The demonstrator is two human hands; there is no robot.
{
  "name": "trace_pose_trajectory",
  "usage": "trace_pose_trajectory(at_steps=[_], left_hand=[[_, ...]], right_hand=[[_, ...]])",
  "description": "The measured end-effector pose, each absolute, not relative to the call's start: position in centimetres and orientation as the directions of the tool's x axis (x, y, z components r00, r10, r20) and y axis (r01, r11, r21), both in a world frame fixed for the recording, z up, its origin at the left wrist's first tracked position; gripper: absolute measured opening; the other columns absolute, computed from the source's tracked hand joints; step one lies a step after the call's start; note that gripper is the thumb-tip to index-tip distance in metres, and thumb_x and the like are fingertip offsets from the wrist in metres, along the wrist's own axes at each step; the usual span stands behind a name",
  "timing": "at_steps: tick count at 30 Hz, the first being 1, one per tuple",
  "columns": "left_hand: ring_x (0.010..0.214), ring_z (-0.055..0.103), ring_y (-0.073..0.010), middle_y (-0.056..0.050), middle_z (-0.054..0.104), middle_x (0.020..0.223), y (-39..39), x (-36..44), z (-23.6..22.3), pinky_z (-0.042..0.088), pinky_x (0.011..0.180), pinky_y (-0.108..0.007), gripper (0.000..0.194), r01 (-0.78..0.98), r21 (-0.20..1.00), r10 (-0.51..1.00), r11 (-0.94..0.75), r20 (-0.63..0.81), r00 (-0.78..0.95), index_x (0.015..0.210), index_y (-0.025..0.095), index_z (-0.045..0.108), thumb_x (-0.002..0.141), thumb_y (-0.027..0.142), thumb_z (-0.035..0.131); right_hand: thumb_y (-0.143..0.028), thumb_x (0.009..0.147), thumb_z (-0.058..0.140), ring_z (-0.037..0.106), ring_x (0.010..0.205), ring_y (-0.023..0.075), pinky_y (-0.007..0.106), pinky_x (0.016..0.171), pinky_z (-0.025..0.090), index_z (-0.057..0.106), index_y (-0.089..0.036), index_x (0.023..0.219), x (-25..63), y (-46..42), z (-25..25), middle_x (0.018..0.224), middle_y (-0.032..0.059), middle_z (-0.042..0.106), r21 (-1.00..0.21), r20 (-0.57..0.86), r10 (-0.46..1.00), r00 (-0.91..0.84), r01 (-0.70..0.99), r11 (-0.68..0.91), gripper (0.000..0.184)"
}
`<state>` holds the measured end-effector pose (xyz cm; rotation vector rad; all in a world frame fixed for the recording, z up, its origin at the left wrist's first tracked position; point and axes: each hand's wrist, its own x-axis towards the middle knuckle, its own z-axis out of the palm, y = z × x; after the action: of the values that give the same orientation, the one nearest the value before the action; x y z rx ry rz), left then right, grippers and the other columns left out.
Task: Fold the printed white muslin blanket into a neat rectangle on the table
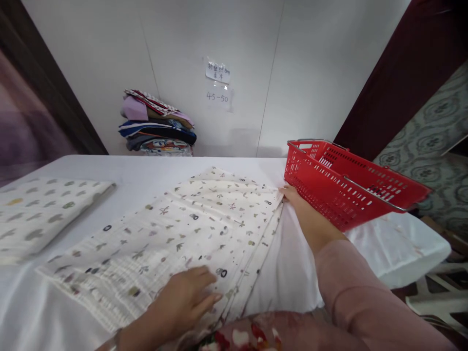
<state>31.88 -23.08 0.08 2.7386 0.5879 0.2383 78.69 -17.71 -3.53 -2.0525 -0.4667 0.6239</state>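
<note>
A white cotton cloth (204, 219) printed with small plants and shapes lies spread over the table, folded in layers along its right edge. My right hand (290, 193) reaches out to its far right corner and pinches the fabric there. Near the front edge, my left hand (186, 297) rests over the cloth with the fingers stretched out and a little blurred. No fabric is visibly gripped in that hand.
A red plastic basket (329, 180) with metal handles stands at the right. Folded cloth (47, 204) with a leaf print lies at the left of the white-covered table (120, 168). Stacked folded clothes (157, 124) sit against the wall, near paper signs (218, 73).
</note>
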Motion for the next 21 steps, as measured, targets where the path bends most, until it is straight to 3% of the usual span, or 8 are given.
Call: trace_pose_trajectory(at_steps=[4, 6, 11, 15, 21], left_hand=[[0.088, 0.056, -0.021, -0.006, 0.059, 0.094, -23.8, 38.8, -0.1, 0.044, 0.073, -0.031, 0.033, 0.466, 0.288, 0.465, -0.837, -0.075, 0.882, 0.093, 0.019, 0.058, 0.079, 0.048, 0.052], [0.092, 0.055, -0.0244, -0.008, 0.057, 0.099, -24.2, 40.9, -0.8, 0.044, 0.076, -0.035, 0.039, 0.508, 0.234, 0.499, -0.829, -0.101, 0.86, 0.099, 0.017, 0.056, 0.076, 0.049, 0.055], [0.093, 0.056, -0.0233, -0.009, 0.055, 0.103, -24.1, 41.9, -1.1, 0.045, 0.077, -0.035, 0.029, 0.585, 0.183, 0.563, -0.79, -0.161, 0.811, 0.102, 0.016, 0.053, 0.08, 0.034, 0.05], [0.089, 0.058, -0.0228, -0.011, 0.055, 0.102, -24.4, 41.9, -0.7, 0.046, 0.073, -0.034, 0.024, 0.615, 0.117, 0.585, -0.78, -0.211, 0.783, 0.1, 0.014, 0.053, 0.078, 0.019, 0.046], [0.084, 0.059, -0.0245, -0.014, 0.056, 0.094, -26.1, 43.0, -1.4, 0.045, 0.066, -0.033, 0.041, 0.551, 0.023, 0.545, -0.834, -0.115, 0.83, 0.111, 0.012, 0.049, 0.073, -0.001, 0.039]], right_hand=[[-0.007, 0.073, 0.064, 0.062, 0.062, 0.016, 0.029, 0.056, 0.053, 0.029, -0.014, 0.138, 77.8, -18.7, -2.6, 0.083, 0.0061, 0.064, -0.901, -0.283, 0.598, 0.75, 0.006, -0.434, 0.074], [-0.004, 0.069, 0.064, 0.062, 0.058, 0.0159, 0.03, 0.054, 0.053, 0.026, -0.018, 0.14, 77.4, -19.1, -2.0, 0.081, 0.0042, 0.064, -0.922, -0.275, 0.627, 0.729, -0.016, -0.386, 0.081], [-0.004, 0.073, 0.055, 0.061, 0.063, 0.0114, 0.023, 0.057, 0.053, 0.027, -0.024, 0.139, 77.3, -19.4, -0.9, 0.095, 0.004, 0.064, -0.969, -0.187, 0.652, 0.734, -0.028, -0.247, 0.075], [-0.002, 0.071, 0.052, 0.058, 0.059, 0.0095, 0.022, 0.055, 0.052, 0.028, -0.022, 0.139, 77.1, -18.8, -1.0, 0.099, 0.0063, 0.062, -0.97, -0.196, 0.638, 0.745, -0.052, -0.236, 0.075], [-0.005, 0.07, 0.057, 0.056, 0.055, 0.0088, 0.021, 0.051, 0.05, 0.026, -0.019, 0.14, 76.8, -18.0, -2.1, 0.091, 0.0051, 0.061, -0.961, -0.207, 0.617, 0.759, -0.042, -0.272, 0.078]])
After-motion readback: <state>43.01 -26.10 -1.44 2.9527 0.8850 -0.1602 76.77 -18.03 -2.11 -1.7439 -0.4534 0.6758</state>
